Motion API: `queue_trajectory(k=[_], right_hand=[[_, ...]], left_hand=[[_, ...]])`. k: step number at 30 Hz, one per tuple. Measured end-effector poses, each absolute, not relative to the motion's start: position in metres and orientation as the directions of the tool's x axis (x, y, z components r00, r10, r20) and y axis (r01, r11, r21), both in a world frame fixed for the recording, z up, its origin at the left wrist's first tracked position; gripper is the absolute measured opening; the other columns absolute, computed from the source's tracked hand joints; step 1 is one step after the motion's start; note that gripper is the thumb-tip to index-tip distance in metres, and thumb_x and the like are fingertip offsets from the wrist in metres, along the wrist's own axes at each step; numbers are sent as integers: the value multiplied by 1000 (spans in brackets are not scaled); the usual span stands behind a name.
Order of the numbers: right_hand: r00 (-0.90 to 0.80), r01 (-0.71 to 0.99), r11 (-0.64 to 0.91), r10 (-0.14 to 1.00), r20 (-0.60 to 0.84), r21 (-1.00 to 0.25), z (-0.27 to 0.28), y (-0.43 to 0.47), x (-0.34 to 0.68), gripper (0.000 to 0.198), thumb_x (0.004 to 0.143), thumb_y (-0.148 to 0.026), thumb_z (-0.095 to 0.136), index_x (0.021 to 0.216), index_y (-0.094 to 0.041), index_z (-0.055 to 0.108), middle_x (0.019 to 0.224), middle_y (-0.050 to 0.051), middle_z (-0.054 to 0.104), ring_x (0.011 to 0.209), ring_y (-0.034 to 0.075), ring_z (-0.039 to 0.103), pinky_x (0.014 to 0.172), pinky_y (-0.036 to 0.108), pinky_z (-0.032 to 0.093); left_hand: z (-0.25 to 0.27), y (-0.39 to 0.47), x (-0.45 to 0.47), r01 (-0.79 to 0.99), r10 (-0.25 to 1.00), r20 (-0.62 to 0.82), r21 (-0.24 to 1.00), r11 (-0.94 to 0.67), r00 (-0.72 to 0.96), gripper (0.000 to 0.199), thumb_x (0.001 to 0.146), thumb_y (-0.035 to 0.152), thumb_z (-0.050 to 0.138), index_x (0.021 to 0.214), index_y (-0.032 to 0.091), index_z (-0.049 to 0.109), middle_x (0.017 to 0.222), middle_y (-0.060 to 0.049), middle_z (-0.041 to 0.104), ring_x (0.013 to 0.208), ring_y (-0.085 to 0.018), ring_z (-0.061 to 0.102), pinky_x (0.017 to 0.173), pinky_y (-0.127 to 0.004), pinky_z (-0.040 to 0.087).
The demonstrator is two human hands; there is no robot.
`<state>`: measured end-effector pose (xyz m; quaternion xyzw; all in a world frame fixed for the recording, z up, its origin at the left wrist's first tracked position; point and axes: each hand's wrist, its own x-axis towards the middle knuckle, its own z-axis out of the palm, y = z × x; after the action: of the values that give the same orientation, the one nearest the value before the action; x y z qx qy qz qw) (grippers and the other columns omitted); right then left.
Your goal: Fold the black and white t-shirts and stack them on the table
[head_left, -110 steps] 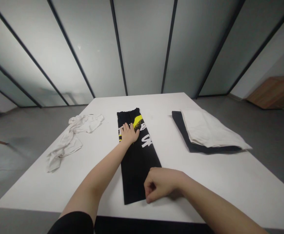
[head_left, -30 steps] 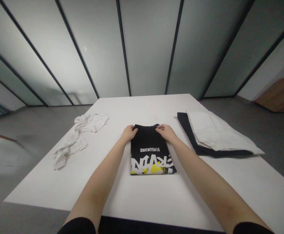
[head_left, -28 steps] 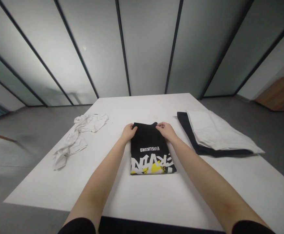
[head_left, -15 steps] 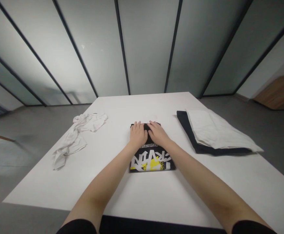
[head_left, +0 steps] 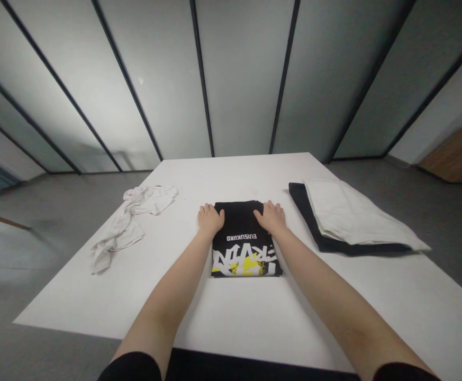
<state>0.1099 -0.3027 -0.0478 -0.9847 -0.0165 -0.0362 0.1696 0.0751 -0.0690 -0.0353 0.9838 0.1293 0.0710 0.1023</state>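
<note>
A black T-shirt, folded into a neat rectangle, lies in the middle of the white table. White lettering and a yellow patch show on its near half. My left hand rests at its far left edge, fingers stretched forward on the table and thumb against the cloth. At the far right edge, my right hand lies the same way, its thumb over the shirt's side. Both hands are open and neither grips the cloth.
To the right lies a folded white garment on top of a dark folded one. A crumpled white garment is spread along the table's left side. Frosted glass panels stand behind the table.
My hands have moved apart, from the top of the folded T-shirt outward to its left and right edges. More of the black cloth and its small lettering now shows.
</note>
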Motion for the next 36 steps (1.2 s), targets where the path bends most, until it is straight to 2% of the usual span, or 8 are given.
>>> queue_trajectory(k=[5, 10, 14, 19, 25, 28, 32, 36], right_hand=[[999, 53, -708, 39, 35, -704, -37, -301, 116, 23, 88, -26, 72, 110, -18, 75, 134, 16, 72, 135, 33, 60, 117, 43, 42], [982, -126, -453, 69, -176, -882, -23, -303, 119, 24, 86, -15, 70, 110, -20, 66, 100, 6, 77, 88, 19, 73, 80, 28, 57], [927, -272, -403, 133, -350, -874, -10, -316, 118, 12, 89, -20, 74, 96, -19, 64, 69, 0, 67, 53, 13, 59, 50, 23, 45], [816, -383, -399, 276, -508, -833, 4, -334, 116, 31, 94, -43, 78, 82, -21, 60, 51, -9, 42, 40, 8, 32, 39, 20, 19], [940, -146, -519, 193, -281, -843, 21, -332, 115, 27, 96, -39, 75, 82, -18, 65, 63, 0, 63, 48, 11, 49, 44, 22, 36], [993, 50, -326, 115, 13, -944, 38, -325, 114, 24, 100, -43, 68, 96, -19, 67, 86, 6, 76, 64, 13, 66, 59, 22, 53], [936, 350, -159, 106, 336, -923, 62, -328, 109, 26, 97, -43, 68, 112, -22, 71, 101, 4, 77, 85, 16, 73, 78, 28, 59], [935, 317, -351, 268, 230, -881, 73, -354, 98, 28, 90, -32, 69, 114, -20, 77, 83, 3, 73, 72, 16, 66, 67, 26, 55]], left_hand=[[-28, -61, 88, 208, 247, 93, 308, -928, 964, 37, 100, 41, 60, 123, 14, 71, 134, -23, 69, 130, -36, 62, 107, -44, 48], [-20, -50, 104, 253, 271, -84, 685, -683, 959, 21, 92, 31, 75, 107, 18, 69, 95, -8, 75, 88, -22, 70, 77, -30, 51], [-15, -37, 107, 383, 181, -338, 806, -451, 924, 32, 88, 46, 82, 88, 18, 65, 61, 2, 55, 49, -11, 47, 49, -26, 32], [-12, -20, 102, 409, 15, -453, 789, -458, 891, 38, 84, 54, 84, 79, 21, 65, 50, 7, 42, 39, -9, 33, 41, -25, 22], [8, -28, 98, 298, 56, -297, 897, -326, 953, 31, 88, 48, 79, 96, 20, 70, 65, -1, 66, 59, -17, 68, 57, -27, 54], [32, -38, 98, -60, 148, 94, 974, -219, 984, 34, 94, 50, 71, 108, 19, 73, 88, -7, 78, 82, -20, 76, 77, -31, 61], [69, -37, 85, -470, 112, 530, 816, -338, 841, 34, 94, 46, 64, 107, 18, 78, 98, -7, 79, 96, -22, 73, 90, -34, 57], [95, -19, 55, -438, -204, 399, 685, -582, 894, 27, 84, 38, 68, 97, 21, 83, 90, -4, 78, 85, -20, 68, 80, -29, 53]])
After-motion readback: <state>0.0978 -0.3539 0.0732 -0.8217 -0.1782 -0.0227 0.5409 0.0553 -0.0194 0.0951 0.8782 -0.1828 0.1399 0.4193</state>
